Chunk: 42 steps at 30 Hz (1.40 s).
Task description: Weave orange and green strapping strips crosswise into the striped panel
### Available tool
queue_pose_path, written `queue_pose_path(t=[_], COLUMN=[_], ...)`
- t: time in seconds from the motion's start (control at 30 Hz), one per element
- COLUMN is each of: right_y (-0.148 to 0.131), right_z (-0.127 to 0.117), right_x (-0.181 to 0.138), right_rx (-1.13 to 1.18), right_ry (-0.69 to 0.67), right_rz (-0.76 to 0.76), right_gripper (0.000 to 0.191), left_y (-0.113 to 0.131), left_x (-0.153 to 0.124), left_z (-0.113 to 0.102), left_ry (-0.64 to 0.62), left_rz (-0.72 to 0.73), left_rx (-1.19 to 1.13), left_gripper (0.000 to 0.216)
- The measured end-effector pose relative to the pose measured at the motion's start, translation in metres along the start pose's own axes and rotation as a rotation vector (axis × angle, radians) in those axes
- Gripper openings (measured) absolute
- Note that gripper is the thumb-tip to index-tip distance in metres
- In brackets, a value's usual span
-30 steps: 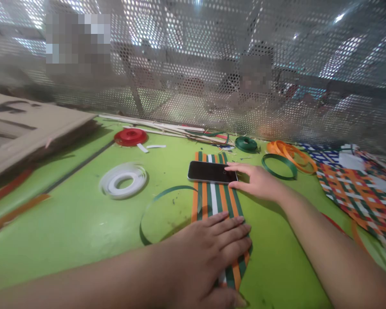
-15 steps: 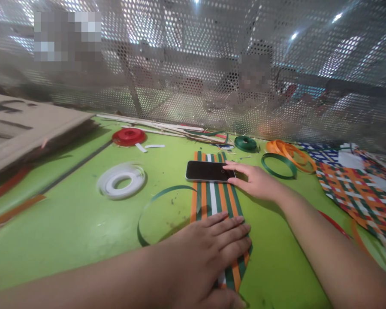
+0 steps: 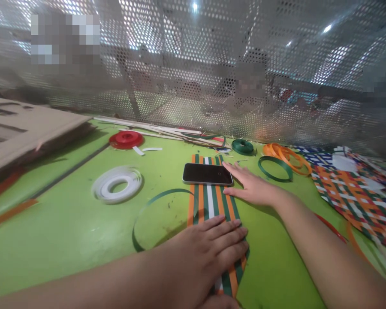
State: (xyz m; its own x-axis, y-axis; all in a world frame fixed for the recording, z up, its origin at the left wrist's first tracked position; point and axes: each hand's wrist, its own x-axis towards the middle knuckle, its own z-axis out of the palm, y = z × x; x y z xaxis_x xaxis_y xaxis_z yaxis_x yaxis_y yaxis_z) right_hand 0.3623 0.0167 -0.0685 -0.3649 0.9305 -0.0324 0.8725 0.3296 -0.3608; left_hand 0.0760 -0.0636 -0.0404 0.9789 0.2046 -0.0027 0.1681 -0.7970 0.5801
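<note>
A band of orange, green and white strips [image 3: 212, 201] lies side by side on the green table [image 3: 67, 227]. A black phone [image 3: 207, 174] rests across its far end. My left hand [image 3: 209, 253] lies flat and open on the near end of the strips, pressing them down. My right hand [image 3: 252, 186] is open just right of the phone, fingertips touching its right edge and the strips. A loose green strip [image 3: 154, 204] curls off the band to the left.
A white tape roll [image 3: 116, 184], a red roll [image 3: 126, 139], a green roll [image 3: 243, 146], a green loop [image 3: 274, 168] and orange loops [image 3: 287, 154] lie around. A woven mat [image 3: 354, 193] sits at right, cardboard [image 3: 25, 128] at left, a perforated metal screen [image 3: 196, 68] behind.
The view has shifted slightly; my right hand has flattened a little beside the phone. The left hand stays pressed on the strips.
</note>
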Motion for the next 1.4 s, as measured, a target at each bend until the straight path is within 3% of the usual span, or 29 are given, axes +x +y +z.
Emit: queue_pose_path(t=[0.4, 0.57, 0.83, 1.03, 1.3, 1.4], right_y=[0.007, 0.007, 0.014, 0.015, 0.012, 0.01], right_z=[0.004, 0.002, 0.005, 0.007, 0.009, 0.009], right_x=[0.022, 0.019, 0.019, 0.017, 0.017, 0.016], right_rx=[-0.101, -0.111, -0.127, -0.118, -0.108, -0.105], right_ry=[0.065, 0.083, 0.074, 0.062, 0.087, 0.078], right_rz=[0.041, 0.035, 0.043, 0.024, 0.039, 0.038], right_gripper=[0.103, 0.102, 0.108, 0.105, 0.102, 0.105], left_y=[0.004, 0.004, 0.005, 0.001, 0.006, 0.005], left_x=[0.003, 0.0, 0.003, 0.001, 0.005, 0.003], left_z=[-0.006, -0.005, -0.005, -0.003, -0.009, -0.006], left_ry=[-0.034, 0.014, -0.047, 0.017, -0.098, -0.038], left_rz=[-0.012, -0.011, -0.025, 0.01, -0.043, -0.024], left_rx=[0.044, 0.039, 0.043, 0.033, 0.084, 0.102], left_gripper=[0.063, 0.057, 0.064, 0.064, 0.064, 0.06])
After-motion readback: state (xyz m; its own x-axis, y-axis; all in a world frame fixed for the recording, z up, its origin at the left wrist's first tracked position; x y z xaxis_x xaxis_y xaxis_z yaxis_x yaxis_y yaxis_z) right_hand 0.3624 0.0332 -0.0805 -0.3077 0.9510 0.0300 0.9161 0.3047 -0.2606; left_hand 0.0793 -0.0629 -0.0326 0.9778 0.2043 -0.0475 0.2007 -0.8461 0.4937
